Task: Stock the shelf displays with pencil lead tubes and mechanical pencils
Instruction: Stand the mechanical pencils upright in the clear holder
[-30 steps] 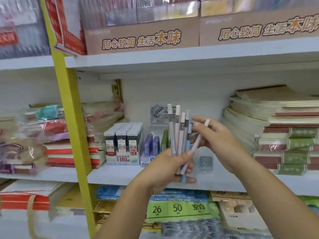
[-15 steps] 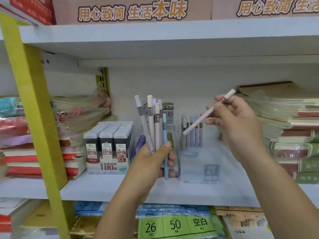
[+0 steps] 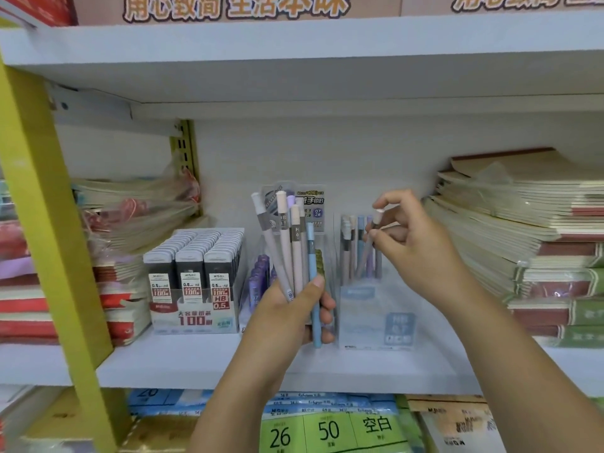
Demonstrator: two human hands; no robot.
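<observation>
Right fingers (image 3: 390, 200) pinch pencil (image 3: 377, 218) at clear holder (image 3: 376, 322), notebook stacks (image 3: 510, 220) beside

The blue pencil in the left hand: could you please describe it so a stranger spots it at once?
Before the white shelf, the left hand grips a fan of pencils. The blue pencil stands rightmost, the only blue one, its tip hanging lowest.
</observation>
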